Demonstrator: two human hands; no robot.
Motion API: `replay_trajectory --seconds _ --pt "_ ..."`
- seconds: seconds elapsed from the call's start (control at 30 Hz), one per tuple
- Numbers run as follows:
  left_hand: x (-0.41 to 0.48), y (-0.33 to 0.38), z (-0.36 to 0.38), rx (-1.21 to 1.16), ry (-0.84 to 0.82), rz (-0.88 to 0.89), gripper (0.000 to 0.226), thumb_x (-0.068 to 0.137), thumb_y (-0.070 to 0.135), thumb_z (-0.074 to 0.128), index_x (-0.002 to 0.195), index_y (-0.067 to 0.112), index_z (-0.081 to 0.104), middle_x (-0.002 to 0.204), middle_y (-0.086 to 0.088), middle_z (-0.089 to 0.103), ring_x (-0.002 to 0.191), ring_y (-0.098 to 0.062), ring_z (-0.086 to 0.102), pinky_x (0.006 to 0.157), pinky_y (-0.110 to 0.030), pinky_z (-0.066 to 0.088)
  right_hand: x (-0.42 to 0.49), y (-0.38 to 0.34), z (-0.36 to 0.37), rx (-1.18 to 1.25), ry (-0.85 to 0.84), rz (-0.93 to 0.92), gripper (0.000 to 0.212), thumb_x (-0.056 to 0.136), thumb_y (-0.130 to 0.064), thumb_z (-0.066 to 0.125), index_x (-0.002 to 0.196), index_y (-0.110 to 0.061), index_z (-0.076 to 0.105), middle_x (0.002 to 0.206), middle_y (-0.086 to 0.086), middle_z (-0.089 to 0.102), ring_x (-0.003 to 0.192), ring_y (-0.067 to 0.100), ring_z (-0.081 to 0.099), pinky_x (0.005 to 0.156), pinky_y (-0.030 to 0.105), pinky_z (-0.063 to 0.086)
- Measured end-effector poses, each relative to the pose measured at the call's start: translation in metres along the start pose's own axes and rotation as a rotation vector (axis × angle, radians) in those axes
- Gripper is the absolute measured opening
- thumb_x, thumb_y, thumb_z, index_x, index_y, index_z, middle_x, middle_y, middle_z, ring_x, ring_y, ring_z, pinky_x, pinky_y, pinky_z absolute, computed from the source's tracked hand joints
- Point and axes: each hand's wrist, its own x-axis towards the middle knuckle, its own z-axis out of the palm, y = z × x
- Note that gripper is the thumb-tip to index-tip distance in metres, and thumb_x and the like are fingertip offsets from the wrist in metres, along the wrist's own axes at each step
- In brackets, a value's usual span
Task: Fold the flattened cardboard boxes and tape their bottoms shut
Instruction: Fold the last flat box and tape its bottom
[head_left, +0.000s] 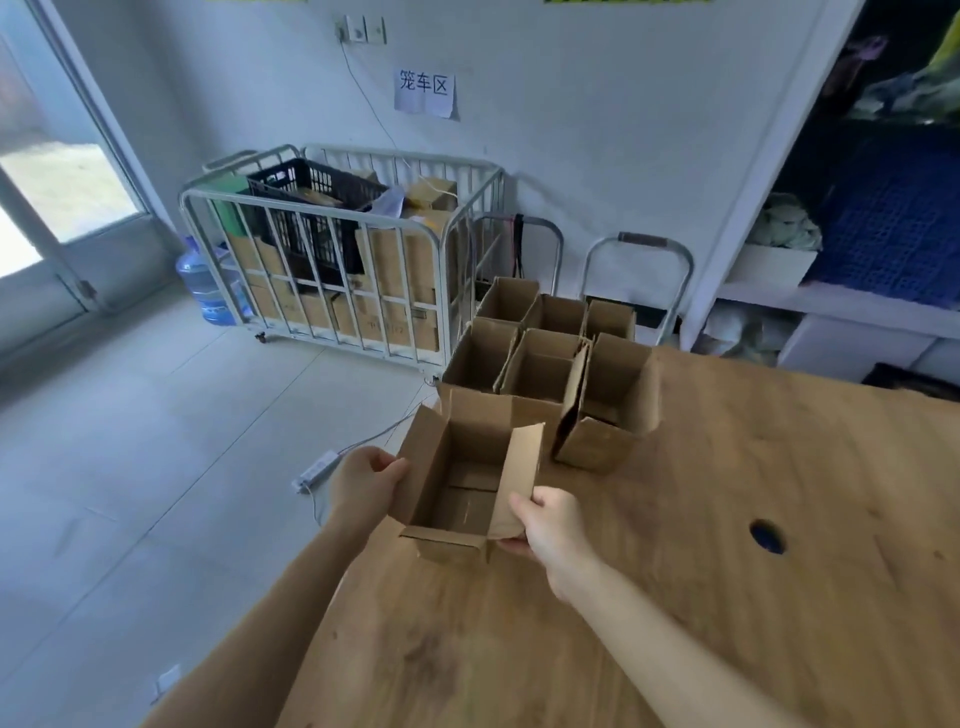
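Note:
An open-topped brown cardboard box (457, 483) stands at the left edge of the wooden table (727, 571), its top flaps up. My left hand (366, 480) grips its left wall from outside, thumb over the flap. My right hand (550, 525) holds the near right corner, pinching the tall right flap. Behind it, several folded open boxes (540, 353) stand packed together in rows along the table's far left corner.
A round cable hole (767, 535) pierces the table on the right. On the floor to the left lie a white power strip (314, 472) and its cable. A metal cage cart (332, 260) full of cartons, a water jug (202, 283) and shelves (831, 301) stand against the wall.

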Motion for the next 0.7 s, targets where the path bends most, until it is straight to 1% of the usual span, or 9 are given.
replay_trajectory --seconds 0.1,0.23,0.3,0.4,0.47,0.53,0.6,0.67,0.7 --pt "0.018 -0.009 -0.007 0.024 0.038 -0.022 0.015 0.084 0.023 0.063 0.07 0.019 0.067 0.075 0.003 0.067 0.077 -0.017 0.064 0.075 -0.042 0.057 0.013 0.0 0.015 0.012 -0.015 0.038 0.012 0.1 -0.015 0.05 0.104 -0.01 0.059 0.102 0.004 0.062 0.092 0.018 0.062 0.069 0.03 0.061" --pt "0.034 -0.013 -0.003 0.032 0.017 -0.042 0.014 0.082 0.029 0.062 0.071 0.022 0.067 0.074 0.006 0.068 0.076 -0.015 0.064 0.075 -0.043 0.057 0.028 0.003 0.022 0.018 0.003 0.071 0.011 0.099 -0.015 0.052 0.108 -0.01 0.057 0.099 0.0 0.06 0.089 0.017 0.06 0.061 0.022 0.058" --pt "0.039 -0.013 0.001 0.034 0.004 -0.034 0.014 0.083 0.028 0.061 0.072 0.021 0.067 0.076 0.004 0.068 0.077 -0.016 0.063 0.072 -0.039 0.054 0.034 0.004 0.021 0.044 0.018 0.103 0.012 0.098 -0.015 0.053 0.109 -0.01 0.056 0.103 0.004 0.061 0.093 0.019 0.062 0.063 0.024 0.059" --pt "0.046 -0.014 0.008 0.018 -0.016 -0.014 0.015 0.087 0.02 0.061 0.078 0.011 0.067 0.081 -0.005 0.067 0.079 -0.019 0.061 0.065 -0.031 0.047 0.043 0.004 0.019 0.074 0.032 0.161 0.02 0.097 -0.015 0.055 0.116 -0.007 0.057 0.116 0.011 0.061 0.101 0.025 0.062 0.069 0.029 0.06" --pt "0.05 -0.014 0.01 0.028 -0.01 -0.005 0.015 0.088 0.02 0.061 0.079 0.01 0.067 0.08 -0.005 0.066 0.08 -0.021 0.062 0.066 -0.031 0.046 0.046 0.004 0.019 0.104 0.031 0.181 0.024 0.097 -0.016 0.055 0.118 -0.005 0.057 0.117 0.012 0.062 0.101 0.025 0.062 0.069 0.03 0.06" --pt "0.052 -0.013 0.011 0.05 -0.009 -0.003 0.016 0.089 0.02 0.059 0.08 0.01 0.068 0.081 -0.005 0.067 0.082 -0.022 0.062 0.071 -0.034 0.049 0.048 0.004 0.019 0.124 0.029 0.186 0.023 0.097 -0.017 0.055 0.117 -0.006 0.057 0.116 0.012 0.062 0.101 0.025 0.062 0.07 0.03 0.06" --pt "0.054 -0.013 0.013 0.094 -0.018 0.006 0.019 0.092 0.023 0.056 0.09 0.01 0.07 0.091 -0.006 0.069 0.086 -0.022 0.062 0.078 -0.038 0.052 0.05 0.004 0.019 0.136 0.027 0.193 0.019 0.097 -0.02 0.056 0.112 -0.01 0.058 0.116 0.011 0.061 0.101 0.025 0.062 0.072 0.031 0.06" --pt "0.052 -0.011 0.014 0.155 0.0 0.036 0.03 0.095 0.029 0.053 0.111 0.007 0.067 0.111 -0.007 0.068 0.101 -0.023 0.061 0.089 -0.039 0.051 0.048 0.004 0.017 0.162 0.033 0.199 0.014 0.097 -0.026 0.054 0.104 -0.014 0.058 0.114 0.011 0.061 0.102 0.025 0.061 0.074 0.033 0.061" --pt "0.051 -0.009 0.014 0.184 0.016 0.052 0.037 0.096 0.031 0.051 0.122 0.006 0.062 0.122 -0.008 0.064 0.11 -0.025 0.059 0.094 -0.041 0.048 0.047 0.004 0.015 0.185 0.039 0.201 0.017 0.098 -0.028 0.052 0.103 -0.014 0.058 0.113 0.011 0.062 0.101 0.025 0.062 0.076 0.034 0.06"
